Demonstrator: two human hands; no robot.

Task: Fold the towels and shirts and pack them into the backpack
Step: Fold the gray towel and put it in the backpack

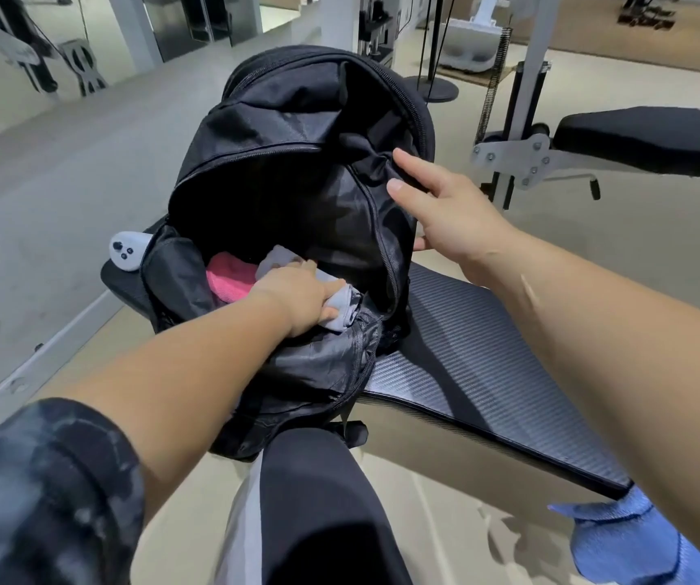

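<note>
A black backpack [280,133] lies open on a padded gym bench [479,348], its main compartment facing me. Inside it a pink towel [228,277] lies at the left. My left hand [297,297] grips a folded grey cloth [340,306] at the compartment's lower lip, partly inside the bag. My right hand [441,213] has its fingers straight against the backpack's right rim, the thumb behind the fabric edge. A blue towel [623,538] hangs at the bench's near right corner.
A white controller [126,252] lies on the bench just left of the backpack. A black padded seat on a white frame [644,139] stands to the right. My knee in black trousers [318,500] is under the bag. Grey gym floor [65,196] spreads to the left.
</note>
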